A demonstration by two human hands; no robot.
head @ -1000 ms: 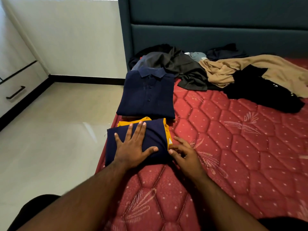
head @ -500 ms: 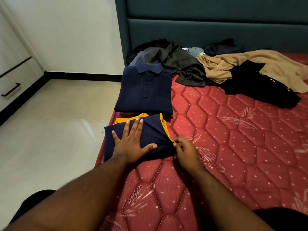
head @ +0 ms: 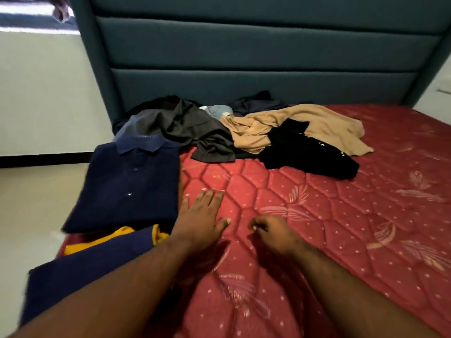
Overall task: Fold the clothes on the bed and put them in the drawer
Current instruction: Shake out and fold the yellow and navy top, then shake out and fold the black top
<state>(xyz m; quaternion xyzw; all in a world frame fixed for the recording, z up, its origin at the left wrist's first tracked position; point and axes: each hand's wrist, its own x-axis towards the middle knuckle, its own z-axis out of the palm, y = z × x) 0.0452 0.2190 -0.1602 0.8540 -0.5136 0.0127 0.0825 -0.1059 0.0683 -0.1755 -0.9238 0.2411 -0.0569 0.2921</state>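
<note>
Both hands have left the folded shirt (head: 92, 262); left hand (head: 202, 215) flat with straight fingers over the mattress (head: 341, 228), right hand (head: 275, 232) loosely curled, holding nothing.

No readable text; small print on black garment (head: 307, 152) illegible

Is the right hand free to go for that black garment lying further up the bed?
Probably yes. The right hand holds nothing, fingers loosely curled, and only bare red mattress lies between it and the black garment. It would likely need a forward lean.
</note>
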